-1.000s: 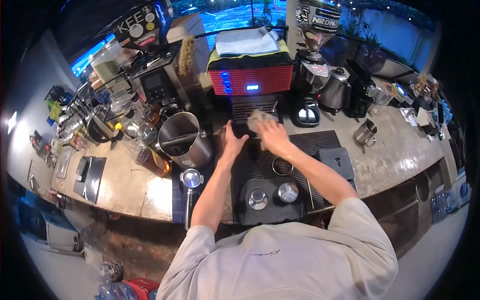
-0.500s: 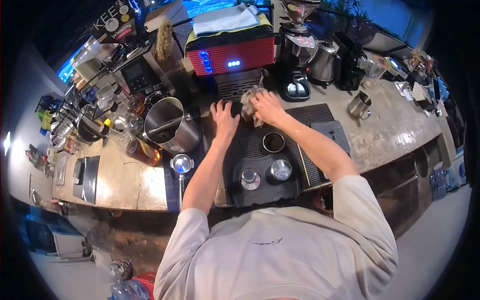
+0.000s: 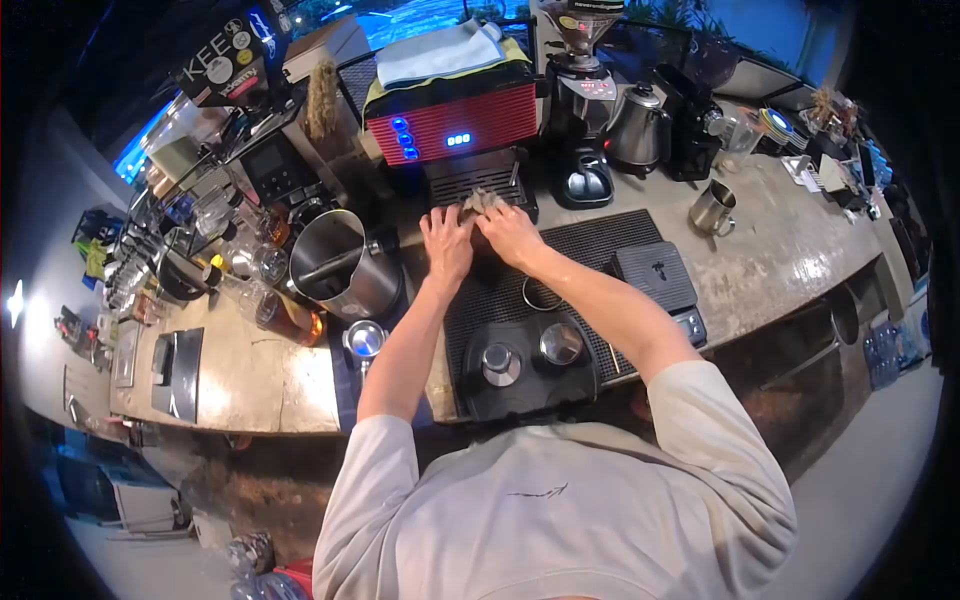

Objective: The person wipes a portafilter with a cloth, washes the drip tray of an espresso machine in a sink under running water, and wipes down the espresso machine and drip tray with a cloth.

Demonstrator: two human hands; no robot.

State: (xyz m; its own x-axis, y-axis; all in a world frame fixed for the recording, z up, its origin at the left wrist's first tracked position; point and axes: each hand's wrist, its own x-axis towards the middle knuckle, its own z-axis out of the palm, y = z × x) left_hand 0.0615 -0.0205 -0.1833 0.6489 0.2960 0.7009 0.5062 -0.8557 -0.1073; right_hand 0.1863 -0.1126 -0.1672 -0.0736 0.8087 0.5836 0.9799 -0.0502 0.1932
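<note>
At the front of the red espresso machine, my right hand is closed on a crumpled greyish-brown cloth. The cloth lies against the front part of the machine's slotted drip tray. Just left of it, my left hand rests at the tray's front edge with fingers apart, its thumb side beside the cloth. Below my right wrist, a dark round ring on the black rubber mat is partly covered by the forearm. Nearer to me, a black tamping stand bears two metal tools.
To the left stand a steel knock bin, a portafilter and an amber bottle. A coffee grinder, a kettle, a milk pitcher and a black scale are to the right.
My right hand has moved the cloth left and slightly away from me, up to the drip tray. Both hands are now close together. The view has shifted slightly.
</note>
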